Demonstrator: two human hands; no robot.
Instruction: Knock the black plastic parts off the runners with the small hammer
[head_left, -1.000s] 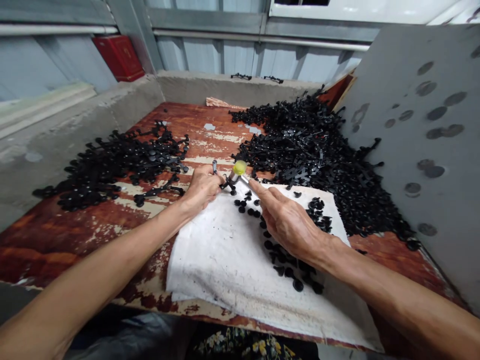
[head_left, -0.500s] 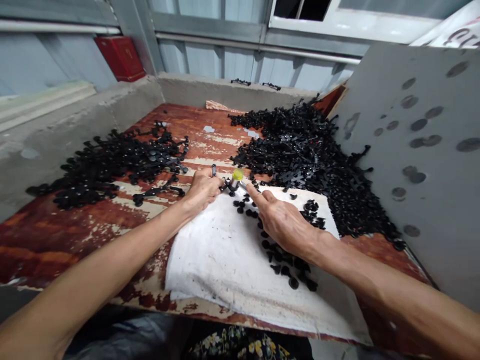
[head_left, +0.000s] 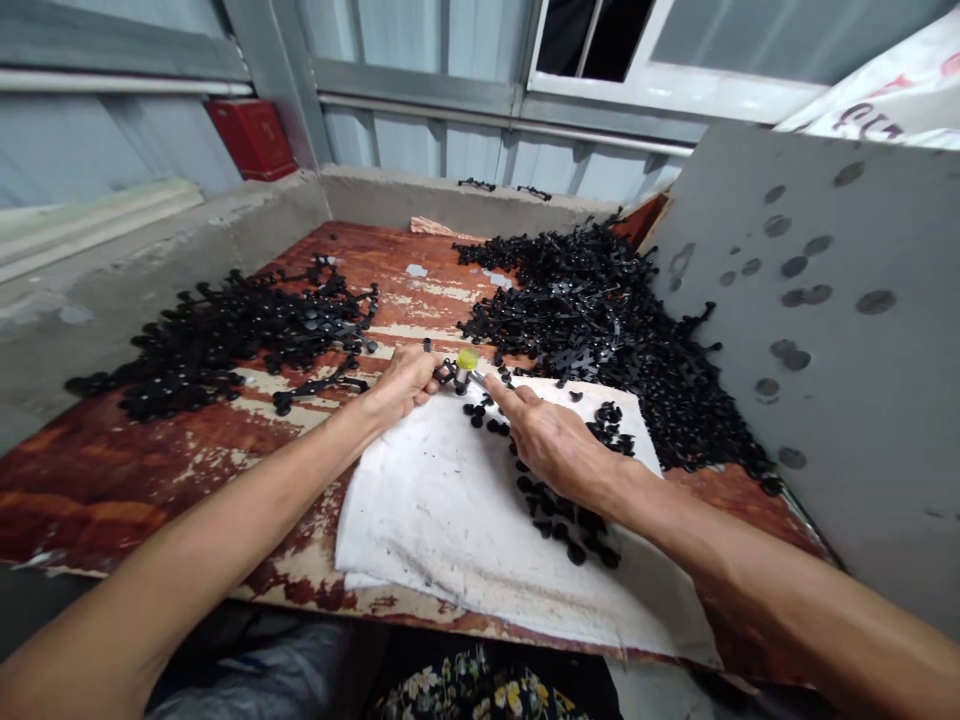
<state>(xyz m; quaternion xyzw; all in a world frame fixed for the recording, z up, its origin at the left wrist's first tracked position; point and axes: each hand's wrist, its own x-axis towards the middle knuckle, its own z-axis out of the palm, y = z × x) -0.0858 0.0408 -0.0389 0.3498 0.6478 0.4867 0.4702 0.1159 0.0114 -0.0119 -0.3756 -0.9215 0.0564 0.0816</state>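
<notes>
My right hand [head_left: 551, 440] is closed around the handle of a small hammer [head_left: 466, 362], index finger stretched along it. The hammer's head has a yellow-green end facing up and a metal middle. My left hand [head_left: 409, 380] pinches a black jointed part [head_left: 446, 372] at the far edge of the white cloth [head_left: 427, 500]. The hammer's lower end is right beside that part; I cannot tell whether they touch. Loose black round pieces [head_left: 555, 520] are scattered on the cloth, some of them hidden under my right hand and wrist.
A large heap of black parts [head_left: 577, 300] fills the back right of the worn red-brown table [head_left: 300, 520]. Another pile [head_left: 247, 330] lies at the left. A spotted grey panel [head_left: 847, 330] stands on the right. A low concrete ledge [head_left: 390, 190] bounds the back, with a red box [head_left: 251, 138] at its corner.
The camera view has shifted slightly. Both hands stay at the same spot on the cloth, and the hammer's head remains next to the black part.
</notes>
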